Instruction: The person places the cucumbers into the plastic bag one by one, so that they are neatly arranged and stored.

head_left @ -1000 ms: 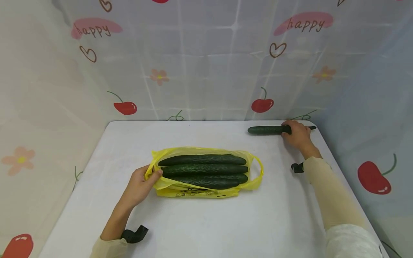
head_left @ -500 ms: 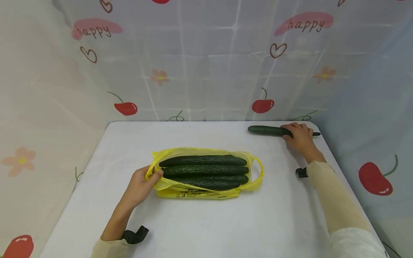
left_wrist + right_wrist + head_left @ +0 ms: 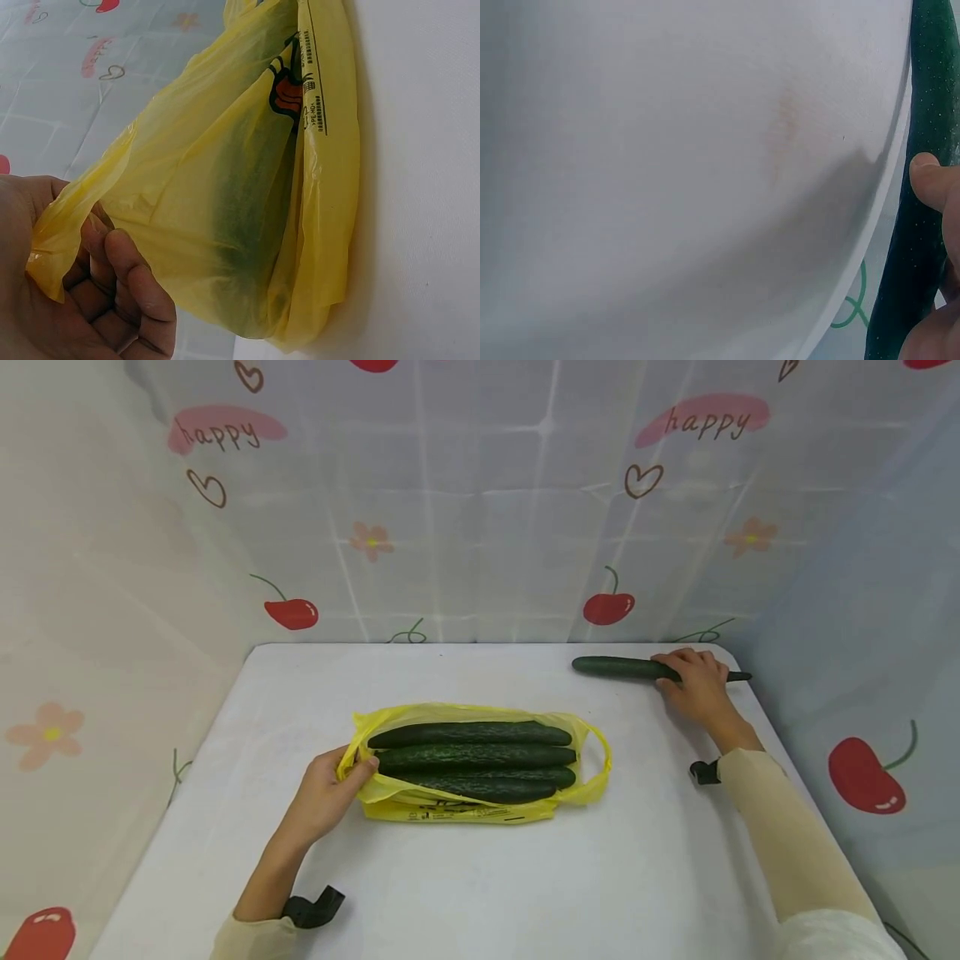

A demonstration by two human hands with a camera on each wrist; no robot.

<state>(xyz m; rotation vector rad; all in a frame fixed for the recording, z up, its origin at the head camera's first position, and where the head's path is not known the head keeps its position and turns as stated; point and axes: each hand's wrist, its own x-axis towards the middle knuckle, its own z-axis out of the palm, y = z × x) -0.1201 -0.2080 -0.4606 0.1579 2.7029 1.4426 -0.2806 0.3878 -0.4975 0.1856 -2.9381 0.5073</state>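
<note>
A yellow plastic bag [image 3: 459, 811] lies with its mouth open mid-table, three dark green cucumbers [image 3: 476, 756] side by side in it. My left hand [image 3: 322, 797] grips the bag's left handle; the left wrist view shows the handle [image 3: 64, 232] looped over the curled fingers [image 3: 142, 300]. At the back right corner, my right hand [image 3: 697, 689] holds another cucumber [image 3: 618, 667] across its middle, the thin end poking out to the right of the hand. In the right wrist view the thumb [image 3: 928, 180] presses along the side of this cucumber [image 3: 904, 277].
A white table [image 3: 480, 885] carries everything, with its rounded back right corner near the right hand. Patterned cloth [image 3: 480, 510] hangs behind and along both sides. The bag's free right handle [image 3: 602, 764] loops out over the table. Black camera mounts [image 3: 313, 908] sit on both wrists.
The right hand and its cucumber have shifted slightly right and toward the front, the thin end now tilted a little nearer. The left hand and the bag have stayed put.
</note>
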